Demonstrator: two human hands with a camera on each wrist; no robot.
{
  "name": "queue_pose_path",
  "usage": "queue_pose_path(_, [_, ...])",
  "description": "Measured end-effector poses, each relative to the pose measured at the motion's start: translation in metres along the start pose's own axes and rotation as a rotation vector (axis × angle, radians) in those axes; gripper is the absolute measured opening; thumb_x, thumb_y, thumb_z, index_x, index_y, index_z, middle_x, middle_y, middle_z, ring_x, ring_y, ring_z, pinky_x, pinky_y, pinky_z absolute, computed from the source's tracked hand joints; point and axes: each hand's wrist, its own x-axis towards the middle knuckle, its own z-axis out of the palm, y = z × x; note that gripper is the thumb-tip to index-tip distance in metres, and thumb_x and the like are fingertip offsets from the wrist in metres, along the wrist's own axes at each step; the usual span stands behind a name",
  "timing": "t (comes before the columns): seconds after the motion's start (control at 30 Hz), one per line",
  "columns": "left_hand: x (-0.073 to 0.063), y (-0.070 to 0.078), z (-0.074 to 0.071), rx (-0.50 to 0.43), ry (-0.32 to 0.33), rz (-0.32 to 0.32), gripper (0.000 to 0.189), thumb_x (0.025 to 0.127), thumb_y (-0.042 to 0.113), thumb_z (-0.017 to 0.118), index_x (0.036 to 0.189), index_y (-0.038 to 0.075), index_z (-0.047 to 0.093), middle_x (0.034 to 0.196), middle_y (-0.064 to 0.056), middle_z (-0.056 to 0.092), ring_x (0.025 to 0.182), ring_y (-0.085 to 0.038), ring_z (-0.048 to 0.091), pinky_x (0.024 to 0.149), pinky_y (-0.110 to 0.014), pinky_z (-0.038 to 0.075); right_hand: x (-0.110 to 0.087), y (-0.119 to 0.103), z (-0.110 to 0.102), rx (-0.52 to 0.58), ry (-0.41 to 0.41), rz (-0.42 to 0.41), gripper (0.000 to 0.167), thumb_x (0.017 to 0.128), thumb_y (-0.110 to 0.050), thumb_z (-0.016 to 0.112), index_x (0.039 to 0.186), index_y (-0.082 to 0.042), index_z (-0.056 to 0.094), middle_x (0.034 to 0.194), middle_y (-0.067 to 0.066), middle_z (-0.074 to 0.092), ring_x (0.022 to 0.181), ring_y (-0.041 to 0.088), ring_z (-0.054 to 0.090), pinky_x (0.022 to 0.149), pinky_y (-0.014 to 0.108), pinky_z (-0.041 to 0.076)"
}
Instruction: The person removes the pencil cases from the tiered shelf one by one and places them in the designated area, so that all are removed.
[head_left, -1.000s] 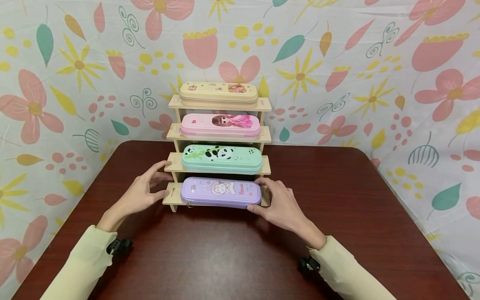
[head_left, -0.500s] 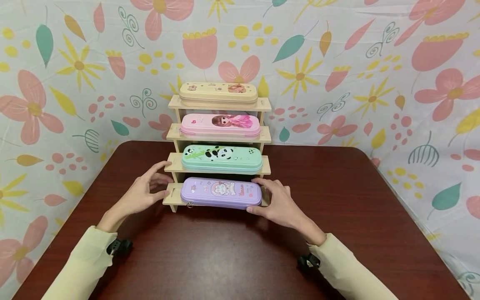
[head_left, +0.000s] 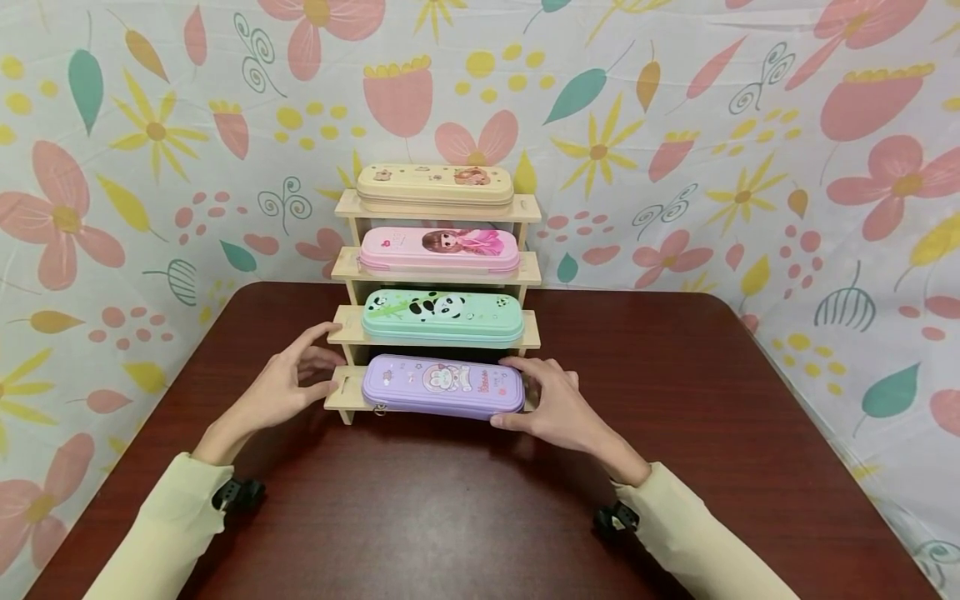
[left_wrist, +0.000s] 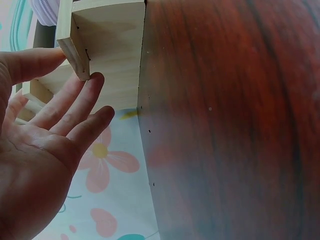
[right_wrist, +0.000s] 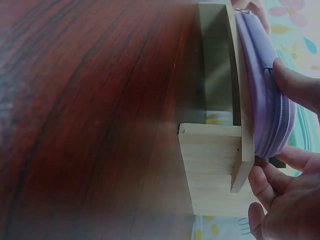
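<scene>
A purple pencil case (head_left: 444,385) with a cartoon print lies on the lowest tier of a stepped wooden rack (head_left: 347,395). My right hand (head_left: 561,407) pinches its right end, thumb at the front side and index finger at the back. In the right wrist view, the thumb lies along the zipper (right_wrist: 278,117) side and the other fingers curl near the board's end. My left hand (head_left: 279,385) touches the rack's left side with fingers spread. Its thumb is at the lowest board's end, its index finger at the board above.
Higher tiers of the rack carry a mint panda pencil case (head_left: 480,317), a pink one (head_left: 397,250) with a girl print, and a cream one (head_left: 427,187) on top. The rack stands on a dark red-brown table (head_left: 420,517) before a flower-patterned cloth (head_left: 660,108).
My right hand's fingertips have slid slightly left along the purple pencil case, whose right end sits very slightly further forward. My left hand stays in place.
</scene>
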Motion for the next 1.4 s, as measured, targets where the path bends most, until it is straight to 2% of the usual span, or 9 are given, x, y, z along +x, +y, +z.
queue_pose_path(0.17, [0.001, 0.001, 0.0, 0.007, -0.002, 0.002, 0.084, 0.087, -0.01, 0.08, 0.158, 0.014, 0.042, 0.111, -0.011, 0.075, 0.106, -0.028, 0.072, 0.096, -0.054, 0.054, -0.005, 0.004, -0.006, 0.02, 0.006, -0.013, 0.08, 0.074, -0.04, 0.096, 0.142, -0.011, 0.066, 0.133, 0.004, 0.067, 0.113, 0.025, 0.053, 0.085, 0.046, 0.027])
queue_pose_path(0.4, [0.001, 0.0, -0.002, 0.012, -0.007, -0.002, 0.086, 0.086, -0.011, 0.079, 0.159, 0.015, 0.041, 0.112, -0.01, 0.075, 0.106, -0.027, 0.072, 0.097, -0.053, 0.053, -0.013, 0.014, -0.019, 0.051, 0.02, -0.008, 0.076, 0.074, -0.039, 0.097, 0.14, -0.018, 0.067, 0.132, 0.002, 0.066, 0.116, 0.024, 0.055, 0.093, 0.049, 0.03])
queue_pose_path(0.5, [0.0, 0.0, -0.002, 0.009, -0.008, -0.004, 0.087, 0.086, -0.012, 0.079, 0.159, 0.015, 0.041, 0.112, -0.01, 0.075, 0.106, -0.027, 0.071, 0.097, -0.053, 0.053, -0.015, 0.018, -0.024, 0.11, 0.013, 0.003, 0.076, 0.073, -0.035, 0.098, 0.14, -0.017, 0.066, 0.131, 0.002, 0.066, 0.116, 0.024, 0.057, 0.098, 0.05, 0.037])
queue_pose_path(0.6, [0.0, 0.002, -0.002, 0.004, -0.008, -0.004, 0.087, 0.086, -0.012, 0.079, 0.159, 0.015, 0.041, 0.112, -0.011, 0.075, 0.106, -0.028, 0.071, 0.097, -0.051, 0.054, -0.018, 0.021, -0.03, 0.189, 0.004, 0.021, 0.075, 0.074, -0.028, 0.099, 0.14, -0.015, 0.065, 0.124, 0.003, 0.068, 0.108, 0.026, 0.061, 0.092, 0.05, 0.049])
queue_pose_path(0.7, [0.001, 0.003, -0.001, 0.001, -0.008, 0.0, 0.086, 0.086, -0.011, 0.079, 0.159, 0.014, 0.041, 0.112, -0.012, 0.074, 0.106, -0.029, 0.071, 0.097, -0.049, 0.054, -0.022, 0.024, -0.036, 0.234, -0.002, 0.041, 0.072, 0.076, -0.023, 0.097, 0.14, -0.014, 0.064, 0.116, 0.004, 0.069, 0.101, 0.029, 0.062, 0.082, 0.048, 0.053])
queue_pose_path(0.8, [0.001, 0.003, -0.001, 0.001, -0.009, -0.001, 0.085, 0.087, -0.011, 0.079, 0.159, 0.013, 0.042, 0.113, -0.012, 0.074, 0.107, -0.029, 0.071, 0.098, -0.047, 0.055, -0.025, 0.027, -0.042, 0.236, 0.008, 0.05, 0.071, 0.076, -0.021, 0.097, 0.139, -0.015, 0.065, 0.113, 0.003, 0.068, 0.1, 0.031, 0.06, 0.079, 0.047, 0.052])
queue_pose_path(0.93, [0.001, 0.002, -0.001, 0.007, -0.011, -0.008, 0.085, 0.086, -0.011, 0.08, 0.158, 0.014, 0.041, 0.112, -0.011, 0.075, 0.106, -0.028, 0.071, 0.098, -0.049, 0.054, -0.03, 0.031, -0.049, 0.245, 0.015, 0.047, 0.068, 0.078, -0.02, 0.095, 0.139, -0.015, 0.065, 0.117, 0.004, 0.068, 0.104, 0.033, 0.057, 0.082, 0.047, 0.051])
queue_pose_path(1.1, [0.0, 0.0, 0.0, 0.002, -0.017, -0.005, 0.087, 0.086, -0.013, 0.079, 0.158, 0.015, 0.041, 0.112, -0.009, 0.075, 0.106, -0.026, 0.071, 0.097, -0.051, 0.054, -0.038, 0.039, -0.061, 0.26, 0.023, 0.032, 0.066, 0.081, -0.017, 0.093, 0.14, -0.013, 0.064, 0.12, 0.007, 0.067, 0.104, 0.035, 0.056, 0.081, 0.036, 0.05])
queue_pose_path(1.4, [0.0, -0.001, -0.001, 0.0, -0.021, 0.002, 0.087, 0.086, -0.013, 0.079, 0.159, 0.015, 0.041, 0.112, -0.009, 0.075, 0.106, -0.026, 0.071, 0.097, -0.05, 0.054, -0.057, 0.052, -0.102, 0.254, 0.076, -0.007, 0.066, 0.08, -0.006, 0.091, 0.141, -0.012, 0.065, 0.123, 0.007, 0.067, 0.102, 0.026, 0.057, 0.082, 0.029, 0.047])
